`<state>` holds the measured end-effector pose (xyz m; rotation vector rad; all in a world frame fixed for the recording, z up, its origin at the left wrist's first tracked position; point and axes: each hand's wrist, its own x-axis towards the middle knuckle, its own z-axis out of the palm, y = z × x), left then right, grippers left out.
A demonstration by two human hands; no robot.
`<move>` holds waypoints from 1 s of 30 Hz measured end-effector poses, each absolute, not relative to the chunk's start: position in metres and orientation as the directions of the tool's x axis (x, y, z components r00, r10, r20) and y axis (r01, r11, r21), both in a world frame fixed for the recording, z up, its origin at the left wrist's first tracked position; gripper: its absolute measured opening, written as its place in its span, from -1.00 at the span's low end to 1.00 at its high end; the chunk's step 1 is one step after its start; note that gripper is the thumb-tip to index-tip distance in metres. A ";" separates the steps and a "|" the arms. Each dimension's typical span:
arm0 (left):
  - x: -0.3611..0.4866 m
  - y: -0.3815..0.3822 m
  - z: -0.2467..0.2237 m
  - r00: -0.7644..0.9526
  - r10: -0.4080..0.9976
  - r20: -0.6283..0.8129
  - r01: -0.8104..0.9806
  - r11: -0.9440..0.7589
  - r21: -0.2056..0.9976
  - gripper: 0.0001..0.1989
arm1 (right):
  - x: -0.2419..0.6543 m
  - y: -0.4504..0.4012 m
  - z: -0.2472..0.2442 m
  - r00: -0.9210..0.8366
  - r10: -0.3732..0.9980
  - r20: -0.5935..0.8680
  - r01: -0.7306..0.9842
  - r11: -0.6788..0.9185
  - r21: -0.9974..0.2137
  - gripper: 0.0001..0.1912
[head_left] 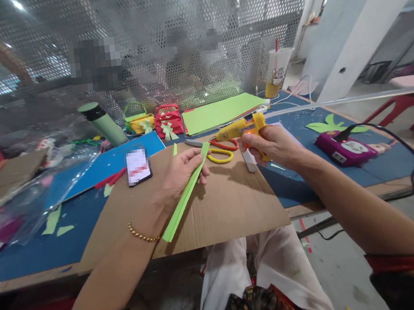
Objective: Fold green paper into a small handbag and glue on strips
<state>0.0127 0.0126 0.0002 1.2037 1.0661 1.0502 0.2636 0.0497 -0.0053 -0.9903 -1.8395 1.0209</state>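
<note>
My left hand (186, 169) is closed on a folded light-green paper strip (186, 200), which slants down toward the near edge of the cardboard sheet (230, 202). In my right hand (270, 146) is a yellow hot glue gun (239, 129), its nozzle pointing left; a small orange light glows on it by my thumb. Beneath the gun lie scissors with red and yellow handles (220, 157), their blades partly hidden. Close under my right hand sits a small white block-like object (249, 160). Another short green strip (175, 149) shows just behind my left hand.
A phone (137, 166) lies left on the cardboard's edge. Behind stand a green bottle (103, 123), small yellow and red paper bags (168, 121) and green sheets (224, 111). At right are a purple power socket (345, 148) with a black cable and a drink cup (278, 72).
</note>
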 end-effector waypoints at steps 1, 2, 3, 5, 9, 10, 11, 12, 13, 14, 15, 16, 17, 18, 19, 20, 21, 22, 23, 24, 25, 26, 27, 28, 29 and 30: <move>0.013 0.013 0.000 0.185 0.980 -0.065 -0.044 0.075 0.996 -0.83 | 0.264 0.049 -0.005 -0.378 0.885 0.272 0.220 0.371 -0.902 -0.42; 0.012 0.013 0.000 0.186 0.980 -0.069 -0.040 0.078 0.996 -0.83 | 0.263 0.049 -0.004 -0.387 0.879 0.278 0.193 0.372 -0.908 -0.43; 0.012 0.013 0.000 0.186 0.980 -0.071 -0.037 0.079 0.996 -0.84 | 0.263 0.048 -0.003 -0.403 0.872 0.279 0.174 0.372 -0.912 -0.43; 0.012 0.013 -0.001 0.193 0.979 -0.071 -0.034 0.079 0.996 -0.88 | 0.263 0.048 -0.004 -0.435 0.859 0.270 0.175 0.375 -0.911 -0.44; 0.011 0.013 0.000 0.223 0.973 -0.054 -0.082 0.074 0.994 -0.91 | 0.265 0.055 -0.010 -0.360 0.892 0.272 0.210 0.362 -0.908 -0.46; 0.010 0.013 0.000 0.233 0.971 -0.049 -0.112 0.077 0.991 -0.90 | 0.265 0.057 -0.011 -0.318 0.908 0.274 0.187 0.343 -0.920 -0.48; 0.010 0.013 0.000 0.245 0.968 -0.046 -0.146 0.084 0.986 -0.90 | 0.266 0.059 -0.012 -0.277 0.921 0.274 0.149 0.323 -0.935 -0.51; 0.010 0.013 0.000 0.259 0.965 -0.045 -0.183 0.094 0.979 -0.90 | 0.266 0.060 -0.011 -0.243 0.931 0.272 0.104 0.304 -0.947 -0.55; 0.010 0.013 0.000 0.272 0.961 -0.045 -0.219 0.108 0.970 -0.91 | 0.266 0.061 -0.010 -0.214 0.937 0.275 0.057 0.293 -0.954 -0.60; 0.009 0.013 0.000 0.284 0.958 -0.048 -0.251 0.123 0.960 -0.92 | 0.266 0.061 -0.008 -0.191 0.940 0.283 0.017 0.291 -0.957 -0.64; 0.009 0.014 0.001 0.294 0.954 -0.051 -0.278 0.136 0.951 -0.93 | 0.266 0.060 -0.005 -0.174 0.940 0.294 -0.015 0.296 -0.955 -0.66; 0.009 0.014 0.001 0.302 0.952 -0.052 -0.300 0.147 0.942 -0.94 | 0.266 0.059 -0.001 -0.161 0.938 0.308 -0.038 0.306 -0.951 -0.67; 0.009 0.014 0.001 0.309 0.950 -0.052 -0.319 0.155 0.935 -0.95 | 0.265 0.057 0.003 -0.152 0.935 0.320 -0.053 0.316 -0.947 -0.67; 0.009 0.014 0.001 0.315 0.948 -0.049 -0.334 0.160 0.929 -0.95 | 0.263 0.056 0.008 -0.147 0.932 0.331 -0.064 0.325 -0.944 -0.66; 0.009 0.013 0.002 0.323 0.945 -0.045 -0.348 0.163 0.923 -0.94 | 0.262 0.054 0.012 -0.143 0.930 0.339 -0.073 0.332 -0.941 -0.65; 0.009 0.013 0.002 0.332 0.943 -0.040 -0.360 0.166 0.918 -0.93 | 0.260 0.052 0.016 -0.142 0.928 0.345 -0.084 0.336 -0.938 -0.64; 0.009 0.012 0.003 0.340 0.940 -0.036 -0.373 0.170 0.912 -0.92 | 0.257 0.050 0.020 -0.145 0.926 0.350 -0.101 0.338 -0.936 -0.64; 0.010 0.011 0.003 0.350 0.936 -0.034 -0.386 0.177 0.905 -0.90 | 0.253 0.048 0.023 -0.152 0.923 0.353 -0.123 0.336 -0.934 -0.64; 0.010 0.010 0.004 0.360 0.932 -0.034 -0.397 0.186 0.899 -0.88 | 0.249 0.046 0.025 -0.164 0.921 0.352 -0.147 0.330 -0.932 -0.65; 0.011 0.009 0.006 0.366 0.930 -0.035 -0.407 0.194 0.893 -0.87 | 0.244 0.044 0.027 -0.181 0.920 0.347 -0.170 0.318 -0.933 -0.67; 0.011 0.008 0.007 0.369 0.929 -0.037 -0.415 0.200 0.888 -0.85 | 0.238 0.041 0.028 -0.203 0.920 0.335 -0.189 0.299 -0.935 -0.67; 0.012 0.007 0.009 0.366 0.930 -0.039 -0.422 0.204 0.884 -0.84 | 0.231 0.040 0.029 -0.226 0.920 0.320 -0.206 0.276 -0.939 -0.67; 0.012 0.006 0.011 0.361 0.932 -0.044 -0.427 0.207 0.880 -0.80 | 0.224 0.038 0.029 -0.246 0.920 0.304 -0.225 0.251 -0.942 -0.65; 0.012 0.006 0.013 0.354 0.934 -0.054 -0.428 0.213 0.878 -0.75 | 0.217 0.038 0.028 -0.264 0.919 0.292 -0.247 0.228 -0.942 -0.64; 0.012 0.006 0.016 0.347 0.935 -0.069 -0.426 0.223 0.877 -0.69 | 0.210 0.039 0.027 -0.278 0.918 0.284 -0.276 0.207 -0.939 -0.62; 0.011 0.006 0.018 0.338 0.937 -0.087 -0.425 0.234 0.874 -0.64 | 0.203 0.040 0.025 -0.285 0.917 0.280 -0.309 0.189 -0.932 -0.61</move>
